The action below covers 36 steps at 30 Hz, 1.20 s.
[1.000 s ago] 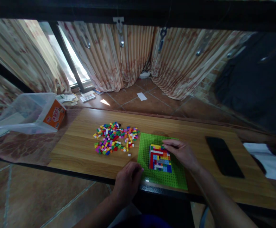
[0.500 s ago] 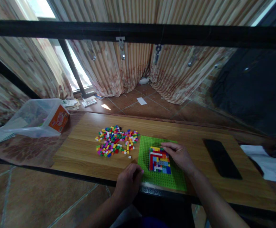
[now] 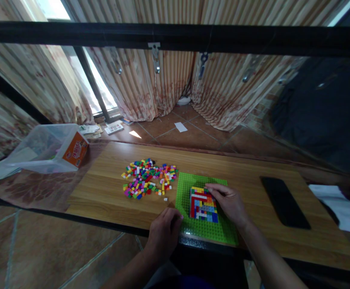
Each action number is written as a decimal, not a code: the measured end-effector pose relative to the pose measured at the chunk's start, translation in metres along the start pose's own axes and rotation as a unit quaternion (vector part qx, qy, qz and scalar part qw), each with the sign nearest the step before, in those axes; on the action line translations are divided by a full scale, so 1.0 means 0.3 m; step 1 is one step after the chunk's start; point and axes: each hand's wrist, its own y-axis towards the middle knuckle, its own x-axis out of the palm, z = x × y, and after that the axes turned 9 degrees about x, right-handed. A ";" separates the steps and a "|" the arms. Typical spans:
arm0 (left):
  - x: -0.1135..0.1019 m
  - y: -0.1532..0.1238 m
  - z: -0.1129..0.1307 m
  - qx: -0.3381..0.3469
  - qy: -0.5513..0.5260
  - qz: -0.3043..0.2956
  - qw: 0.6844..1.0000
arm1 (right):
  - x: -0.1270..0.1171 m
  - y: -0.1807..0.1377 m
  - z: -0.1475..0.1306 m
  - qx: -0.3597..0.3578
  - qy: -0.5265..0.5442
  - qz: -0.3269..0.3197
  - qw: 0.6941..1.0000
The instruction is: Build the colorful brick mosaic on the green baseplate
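Note:
A green studded baseplate (image 3: 229, 230) lies on the wooden table in front of me. Near its middle stands a low, multicoloured block of toy building bricks (image 3: 203, 204), with red, white, yellow, orange and blue parts. My right hand (image 3: 227, 198) comes over the plate from the right. Its thumb and forefinger are pinched at the block's far right corner, and whatever they may hold is hidden. My left hand (image 3: 164, 228) rests with curled fingers at the plate's near left edge. I cannot make out what, if anything, is inside it.
Loose toy bricks (image 3: 147, 178) are spread left of the plate, with one white brick (image 3: 165, 199) apart from them. A black phone-like slab (image 3: 285, 202) and white papers (image 3: 339, 208) lie to the right. A clear plastic bin (image 3: 47, 148) stands far left. A dark bar (image 3: 175, 37) crosses above.
The whole view has shifted slightly. Both hands keep nearly the same places, the right one still pinched at the block's far right corner.

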 end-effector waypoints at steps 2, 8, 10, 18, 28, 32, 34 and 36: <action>0.002 -0.001 -0.002 0.004 0.000 0.002 1.000 | 0.004 0.000 0.008 -0.003 -0.002 0.006 1.000; -0.008 0.009 -0.008 -0.012 -0.050 0.023 0.998 | 0.015 0.001 -0.004 -0.008 0.031 0.022 0.999; -0.020 0.012 -0.004 -0.027 -0.096 0.026 0.995 | 0.021 -0.022 -0.026 -0.024 0.035 0.079 0.996; -0.062 0.010 0.114 -0.038 -0.291 0.046 0.955 | 0.137 -0.310 -0.159 -0.023 -0.004 0.048 0.999; -0.044 0.007 0.217 0.013 -0.239 0.070 0.968 | 0.211 -0.415 -0.176 -0.041 0.020 0.087 0.995; -0.016 0.005 0.202 -0.006 -0.261 0.066 0.963 | 0.204 -0.423 -0.156 -0.060 -0.017 0.103 0.993; -0.011 0.010 0.186 -0.010 -0.256 0.062 0.965 | 0.187 -0.407 -0.150 -0.067 -0.035 0.109 0.991; -0.012 0.018 0.161 -0.007 -0.231 0.062 0.971 | 0.155 -0.371 -0.142 -0.062 -0.045 0.132 0.988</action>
